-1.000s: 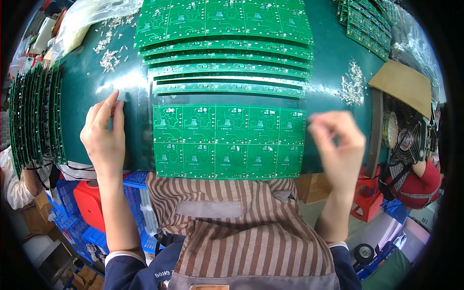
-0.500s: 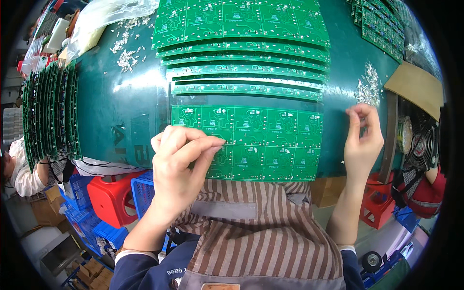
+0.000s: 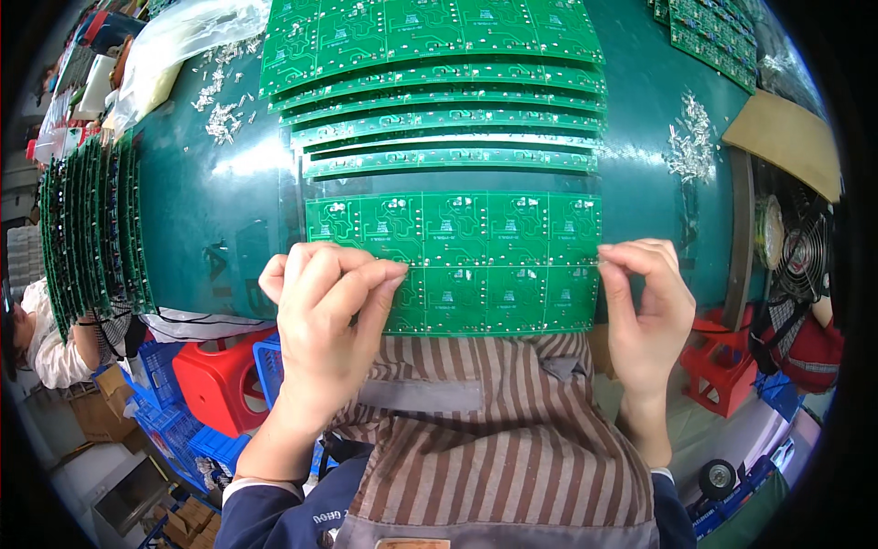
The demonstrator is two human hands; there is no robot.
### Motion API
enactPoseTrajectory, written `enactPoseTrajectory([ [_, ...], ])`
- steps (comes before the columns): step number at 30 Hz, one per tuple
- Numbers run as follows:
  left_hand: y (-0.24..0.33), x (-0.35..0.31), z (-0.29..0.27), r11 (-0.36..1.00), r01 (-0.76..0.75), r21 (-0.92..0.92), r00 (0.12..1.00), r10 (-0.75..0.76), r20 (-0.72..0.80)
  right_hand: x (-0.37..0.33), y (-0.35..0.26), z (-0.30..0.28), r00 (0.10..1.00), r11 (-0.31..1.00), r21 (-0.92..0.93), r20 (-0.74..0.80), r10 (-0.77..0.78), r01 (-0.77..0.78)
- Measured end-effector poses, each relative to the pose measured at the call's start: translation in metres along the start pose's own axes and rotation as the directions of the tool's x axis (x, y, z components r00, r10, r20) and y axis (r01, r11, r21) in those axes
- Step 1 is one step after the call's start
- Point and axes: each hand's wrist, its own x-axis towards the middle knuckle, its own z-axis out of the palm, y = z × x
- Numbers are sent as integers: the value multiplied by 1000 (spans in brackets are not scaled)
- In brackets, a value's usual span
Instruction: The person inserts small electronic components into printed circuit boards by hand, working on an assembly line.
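A green circuit board panel (image 3: 517, 297) lies flat at the table's near edge, right in front of me. My left hand (image 3: 329, 306) is over its left part, thumb and forefinger pinched together just above the board. Whatever sits between those fingertips is too small to make out. At the board's right edge, my right hand (image 3: 651, 297) also has thumb and forefinger closed in a pinch; its contents are hidden. Farther right is a loose pile of small, pale, shiny parts (image 3: 692, 142). Behind the board, several similar green panels (image 3: 430, 41) overlap in a row.
Another scatter of small parts (image 3: 224, 121) lies far left, near a clear plastic bag (image 3: 187, 32). Populated boards (image 3: 96, 229) stand upright on the left; more boards (image 3: 713, 41) lie far right. A tan board (image 3: 786, 142) and a fan (image 3: 805, 252) are at the right. Red stools (image 3: 219, 384) stand below.
My right hand has moved left, from beside the right-hand pile of parts to the board's right edge. My left hand stays pinched over the board. The view has shifted slightly.
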Motion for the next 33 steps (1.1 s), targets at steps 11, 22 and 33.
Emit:
enactPoseTrajectory([
  [11,0,2,-4,992,-111,61,993,108,41,-3,-9,-2,994,994,68,74,81,-87],
  [22,-4,0,-2,996,-93,-4,995,93,16,5,-7,-9,984,997,27,168,64,-69],
  [33,-26,8,-13,957,48,-287,995,-20,98,11,-12,-8,975,993,0,188,116,-118],
])
